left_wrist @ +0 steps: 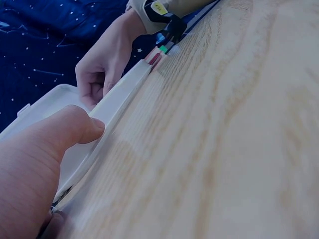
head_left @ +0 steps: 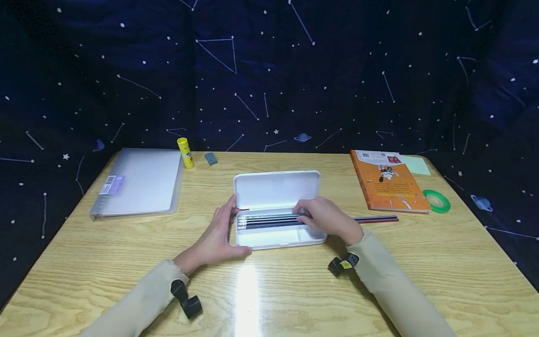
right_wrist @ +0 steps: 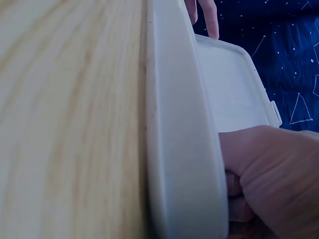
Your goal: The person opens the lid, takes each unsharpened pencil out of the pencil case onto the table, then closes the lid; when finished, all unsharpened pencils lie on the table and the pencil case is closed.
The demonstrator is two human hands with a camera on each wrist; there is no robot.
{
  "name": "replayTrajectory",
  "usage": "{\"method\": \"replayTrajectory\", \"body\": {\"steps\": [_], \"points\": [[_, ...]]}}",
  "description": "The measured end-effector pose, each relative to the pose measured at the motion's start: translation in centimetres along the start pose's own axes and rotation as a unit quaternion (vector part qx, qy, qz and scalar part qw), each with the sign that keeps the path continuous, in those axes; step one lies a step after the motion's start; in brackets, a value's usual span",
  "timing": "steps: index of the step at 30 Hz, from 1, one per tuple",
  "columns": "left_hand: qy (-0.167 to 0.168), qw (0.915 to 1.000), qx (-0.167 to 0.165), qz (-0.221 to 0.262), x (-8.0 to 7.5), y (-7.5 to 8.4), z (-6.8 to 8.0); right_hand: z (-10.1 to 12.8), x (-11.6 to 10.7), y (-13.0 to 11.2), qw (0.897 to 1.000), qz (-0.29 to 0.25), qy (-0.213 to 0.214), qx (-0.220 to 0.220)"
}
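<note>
A white pencil case (head_left: 269, 238) lies on the table with its lid (head_left: 277, 189) raised at the back. Several dark pencils (head_left: 265, 221) lie lengthwise in its rear compartment. My left hand (head_left: 214, 238) spans the case's left end and holds it, thumb (left_wrist: 82, 132) against the front wall and fingers toward the back corner. Over the right part of the case, my right hand (head_left: 324, 216) reaches in with curled fingers and grips the pencils near their right ends. Those fingertips are mostly hidden behind the case wall in the right wrist view.
More pencils, blue and red (head_left: 376, 218), lie right of the case. An orange book (head_left: 389, 187), green tape roll (head_left: 436, 201) and pale green paper (head_left: 416, 164) sit at right. At left are a clear-covered binder (head_left: 141, 182), yellow glue stick (head_left: 185, 153) and blue-grey eraser (head_left: 211, 158).
</note>
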State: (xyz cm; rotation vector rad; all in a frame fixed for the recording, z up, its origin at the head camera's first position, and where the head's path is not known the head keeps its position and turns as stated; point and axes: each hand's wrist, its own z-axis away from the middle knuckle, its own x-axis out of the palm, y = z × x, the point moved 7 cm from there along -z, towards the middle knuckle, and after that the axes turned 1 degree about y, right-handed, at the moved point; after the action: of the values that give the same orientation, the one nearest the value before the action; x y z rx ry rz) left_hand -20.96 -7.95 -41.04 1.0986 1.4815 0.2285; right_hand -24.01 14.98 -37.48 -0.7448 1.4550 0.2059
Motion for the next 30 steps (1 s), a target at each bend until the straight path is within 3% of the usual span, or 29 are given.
{"method": "replayTrajectory", "body": {"steps": [18, 24, 30], "points": [[0.008, 0.9999, 0.009, -0.012, 0.4, 0.3, 0.0, 1.5, -0.8, 1.0, 0.999, -0.02, 0.044, 0.021], [0.013, 0.9995, 0.02, -0.019, -0.1, 0.3, 0.2, 3.2, -1.9, 1.6, 0.996, -0.044, 0.073, 0.033], [0.007, 0.9997, 0.016, -0.016, 0.2, 0.3, 0.1, 6.3, -3.2, 4.4, 0.992, -0.027, 0.106, 0.056]]}}
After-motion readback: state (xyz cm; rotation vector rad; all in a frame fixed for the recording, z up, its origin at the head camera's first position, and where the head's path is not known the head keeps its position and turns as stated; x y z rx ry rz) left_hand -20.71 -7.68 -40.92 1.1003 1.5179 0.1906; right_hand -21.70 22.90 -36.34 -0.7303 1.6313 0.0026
